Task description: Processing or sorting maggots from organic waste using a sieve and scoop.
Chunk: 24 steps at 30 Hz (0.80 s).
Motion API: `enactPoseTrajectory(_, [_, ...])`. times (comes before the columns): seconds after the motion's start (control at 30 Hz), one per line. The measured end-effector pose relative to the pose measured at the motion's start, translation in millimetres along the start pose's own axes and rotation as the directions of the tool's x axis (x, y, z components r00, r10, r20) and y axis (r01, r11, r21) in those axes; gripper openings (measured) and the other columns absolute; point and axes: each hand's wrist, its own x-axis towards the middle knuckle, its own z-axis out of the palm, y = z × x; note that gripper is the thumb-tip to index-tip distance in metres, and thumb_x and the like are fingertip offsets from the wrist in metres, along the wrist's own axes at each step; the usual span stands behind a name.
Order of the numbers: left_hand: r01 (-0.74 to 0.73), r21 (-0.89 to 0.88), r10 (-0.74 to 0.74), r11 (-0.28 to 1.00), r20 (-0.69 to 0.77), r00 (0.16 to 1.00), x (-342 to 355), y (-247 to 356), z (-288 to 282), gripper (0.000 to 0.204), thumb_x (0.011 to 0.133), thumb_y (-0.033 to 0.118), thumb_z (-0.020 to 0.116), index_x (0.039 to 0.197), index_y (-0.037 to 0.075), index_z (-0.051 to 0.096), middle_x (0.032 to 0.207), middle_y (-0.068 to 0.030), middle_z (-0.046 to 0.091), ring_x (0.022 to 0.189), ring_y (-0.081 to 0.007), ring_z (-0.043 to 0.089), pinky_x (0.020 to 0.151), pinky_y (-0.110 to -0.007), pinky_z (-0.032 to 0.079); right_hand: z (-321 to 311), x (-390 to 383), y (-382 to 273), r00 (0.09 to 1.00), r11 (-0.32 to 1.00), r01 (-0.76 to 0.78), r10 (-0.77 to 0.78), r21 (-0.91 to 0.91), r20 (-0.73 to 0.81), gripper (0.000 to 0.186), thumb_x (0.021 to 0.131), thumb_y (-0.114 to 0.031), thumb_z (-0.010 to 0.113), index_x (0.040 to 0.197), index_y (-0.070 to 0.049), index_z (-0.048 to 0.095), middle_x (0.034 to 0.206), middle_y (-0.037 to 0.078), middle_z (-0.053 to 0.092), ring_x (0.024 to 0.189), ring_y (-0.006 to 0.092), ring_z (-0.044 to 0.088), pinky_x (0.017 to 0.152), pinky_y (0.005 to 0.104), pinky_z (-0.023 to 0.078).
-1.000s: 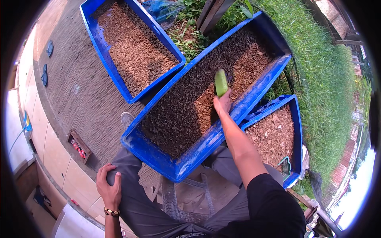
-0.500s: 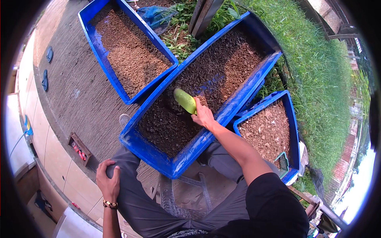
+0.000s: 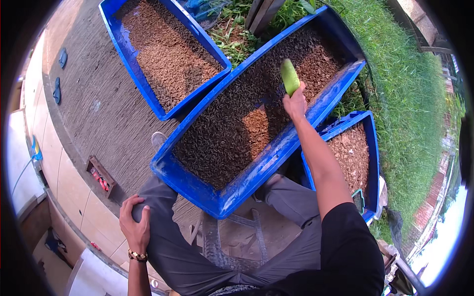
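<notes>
My right hand [image 3: 296,102] is closed around the near end of a light green scoop [image 3: 290,78]. The scoop's rounded far end is tipped up and somewhat blurred, over the right half of a long blue tub [image 3: 256,183]. Dark, larva-like bits [image 3: 212,133] cover much of that tub, with a lighter brown patch [image 3: 256,127] in the middle and coarser brown matter [image 3: 316,66] toward the far right end. What the scoop holds, if anything, is hidden. My left hand [image 3: 135,224] rests on my left knee, fingers loosely apart and nothing in it.
Another blue tub [image 3: 161,112] of brown bits stands at the back left. A smaller one [image 3: 374,160] at the right holds pale crumbly matter and a green mesh tool [image 3: 358,200]. A wooden box [image 3: 100,176] with red items lies left; a post [image 3: 259,17] stands behind.
My right hand has moved the scoop away and to the right, tilting it more upright. A light brown patch now shows in mid-tub. My left hand stays on the knee.
</notes>
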Motion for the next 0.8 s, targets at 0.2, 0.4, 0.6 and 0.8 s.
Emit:
enactPoseTrajectory(0.2, [0.016, -0.003, -0.016, 1.0, 0.012, 1.0, 2.1, 3.4, 1.5, 0.022, 0.079, 0.014, 0.068, 0.098, 0.004, 0.067, 0.115, -0.0147, 0.067, 0.11, -0.034, 0.061, 0.098, -0.042, 0.045, 45.2, 45.8, -5.9, 0.994, 0.995, -0.063, 0.07, -0.072, 0.089, 0.074, 0.083, -0.023, 0.066, 0.142, -0.01, 0.022, 0.11, 0.029, 0.066, 0.105, 0.0452, 0.065, 0.091, 0.0508, 0.05])
enactPoseTrajectory(0.4, [0.03, -0.014, -0.03, 0.999, 0.004, 1.0, 1.4, 1.4, -1.6, 0.023, 0.079, 0.016, 0.068, 0.099, 0.005, 0.068, 0.116, -0.0139, 0.067, 0.11, -0.0337, 0.061, 0.097, -0.042, 0.046, 79.2, 20.1, -14.2, 0.976, 0.999, 0.0, 0.009, -0.042, 0.216, 0.077, 0.083, -0.019, 0.066, 0.145, -0.016, 0.021, 0.104, 0.027, 0.069, 0.1, 0.0448, 0.066, 0.089, 0.0501, 0.051])
enactPoseTrajectory(0.6, [0.022, -0.005, -0.022, 1.0, -0.01, 1.0, 0.1, 3.0, -1.8, 0.023, 0.079, 0.018, 0.069, 0.097, 0.005, 0.068, 0.114, -0.0122, 0.067, 0.11, -0.0325, 0.061, 0.097, -0.042, 0.046, 84.0, -39.8, 13.7, 0.899, 0.949, 0.316, -0.3, 0.003, 0.318, 0.077, 0.079, -0.009, 0.058, 0.147, -0.021, 0.025, 0.092, 0.027, 0.067, 0.087, 0.0485, 0.065, 0.076, 0.0545, 0.05])
enactPoseTrajectory(0.8, [-0.022, 0.03, 0.023, 0.999, -0.028, 0.999, -3.5, 4.1, 1.1, 0.021, 0.079, 0.019, 0.07, 0.097, 0.006, 0.069, 0.113, -0.0105, 0.068, 0.108, -0.0315, 0.062, 0.096, -0.041, 0.046, 64.4, -99.6, -5.4, 0.847, 0.941, 0.338, -0.308, 0.008, 0.432, 0.076, 0.079, -0.007, 0.061, 0.146, -0.023, 0.03, 0.094, 0.03, 0.066, 0.091, 0.0496, 0.065, 0.083, 0.0569, 0.052])
